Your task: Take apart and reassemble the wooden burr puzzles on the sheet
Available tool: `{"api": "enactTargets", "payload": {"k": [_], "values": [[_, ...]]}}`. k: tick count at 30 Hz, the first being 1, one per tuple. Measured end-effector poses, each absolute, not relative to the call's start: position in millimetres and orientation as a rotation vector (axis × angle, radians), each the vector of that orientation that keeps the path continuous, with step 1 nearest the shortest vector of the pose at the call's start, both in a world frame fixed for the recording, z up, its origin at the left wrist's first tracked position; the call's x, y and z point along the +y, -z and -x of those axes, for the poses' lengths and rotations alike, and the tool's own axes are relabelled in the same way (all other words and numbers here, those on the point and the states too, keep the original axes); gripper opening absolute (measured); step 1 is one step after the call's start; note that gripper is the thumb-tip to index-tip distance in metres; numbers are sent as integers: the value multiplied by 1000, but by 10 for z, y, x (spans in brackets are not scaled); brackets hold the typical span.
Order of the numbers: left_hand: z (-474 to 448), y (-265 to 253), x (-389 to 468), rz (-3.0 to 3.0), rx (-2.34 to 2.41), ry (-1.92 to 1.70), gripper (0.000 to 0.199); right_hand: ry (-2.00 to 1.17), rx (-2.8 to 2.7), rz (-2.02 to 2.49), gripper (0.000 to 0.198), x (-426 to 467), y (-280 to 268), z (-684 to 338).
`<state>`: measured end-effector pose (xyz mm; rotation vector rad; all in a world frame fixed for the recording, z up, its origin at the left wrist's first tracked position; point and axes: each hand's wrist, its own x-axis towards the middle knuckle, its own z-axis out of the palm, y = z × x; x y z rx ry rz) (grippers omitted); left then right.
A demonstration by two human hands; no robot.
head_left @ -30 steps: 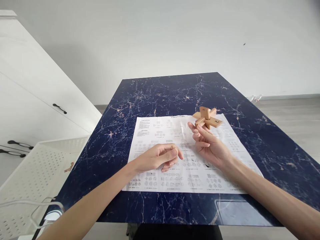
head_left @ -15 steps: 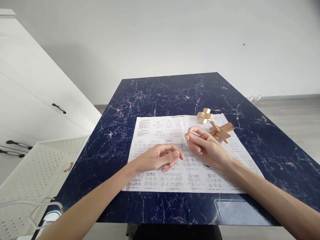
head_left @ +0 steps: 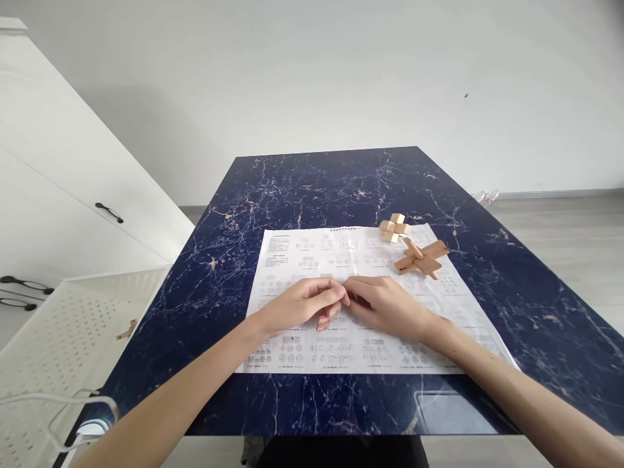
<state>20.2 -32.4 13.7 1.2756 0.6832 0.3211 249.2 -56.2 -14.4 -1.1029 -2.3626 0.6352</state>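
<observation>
My left hand [head_left: 312, 304] rests on a printed instruction sheet [head_left: 292, 260], fingers curled and thumb against the index finger. I see nothing held in it. Beside it, my right hand [head_left: 385, 305] lies palm down with bent fingers, its tips meeting the left fingertips, and no object shows there. Beyond the right hand, on the sheet, lies a brown wooden puzzle of crossed flat pieces [head_left: 423, 257] with a rod through it. Behind that, a pale wooden block puzzle [head_left: 394, 227] sits at the sheet's far edge. Neither hand touches the puzzles.
The sheet is spread over a dark blue marble-patterned table [head_left: 312, 188]. At the left stands a white perforated bin [head_left: 63, 325] with a small wooden piece [head_left: 127, 329] inside. A white cable [head_left: 53, 398] runs over it. White cabinets [head_left: 73, 195] with black handles stand further left.
My right hand has moved left and down from near the brown puzzle, bringing its fingertips to my left hand's. The left hand stays in nearly the same place. The view has shifted slightly.
</observation>
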Motion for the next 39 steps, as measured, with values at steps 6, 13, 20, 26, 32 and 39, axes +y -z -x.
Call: {"api": "enactTargets", "payload": {"k": [6, 13, 20, 26, 32, 39], "values": [[-201, -125, -320, -1259, 680, -334, 32, -643, -2362, 1107, 19, -554, 127, -2508], [-206, -121, -319, -1223, 669, -347, 28, -643, -2372, 1124, 19, -562, 135, -2501], [-201, -121, -316, -1216, 669, -343, 29, -642, -2366, 1112, 18, -556, 124, -2499], [-208, -143, -319, -1174, 675, -362, 31, -639, -2373, 1100, 18, -563, 121, -2495], [-206, -167, -323, -1178, 691, -349, 29, -632, -2364, 1085, 19, -554, 129, -2489], [-209, -157, -321, -1169, 693, -365, 28, -602, -2376, 1075, 18, -554, 129, -2500]]}}
